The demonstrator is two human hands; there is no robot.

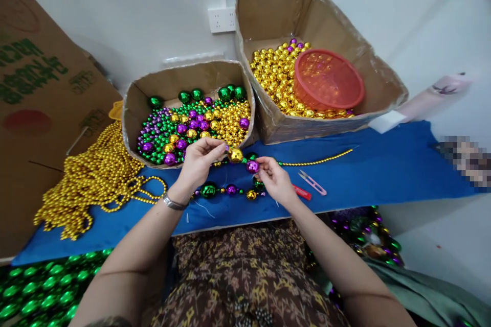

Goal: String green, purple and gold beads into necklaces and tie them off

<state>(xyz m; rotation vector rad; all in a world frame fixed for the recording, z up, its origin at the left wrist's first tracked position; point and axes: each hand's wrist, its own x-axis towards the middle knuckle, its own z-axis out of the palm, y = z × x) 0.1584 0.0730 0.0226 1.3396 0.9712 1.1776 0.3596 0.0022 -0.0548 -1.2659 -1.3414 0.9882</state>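
Note:
Between my two hands runs a string of shiny beads, with a large gold bead [236,155] and a large purple bead [252,166] on it. My left hand [202,159] pinches the string just left of the gold bead, where a small purple bead shows at the fingertips. Closed at the purple bead, my right hand [275,179] grips the other side. Below them on the blue cloth [368,173] lies more of the strand, with a green bead [208,190] and smaller gold and purple ones. A thin thread trails under my left wrist.
Pink thread snips [312,183] and a red object [302,192] lie right of my hands. Behind stand a box of mixed beads [134,97] and a larger box [268,122] holding gold beads and a red basket [356,87]. Gold bead strands [92,173] pile up left.

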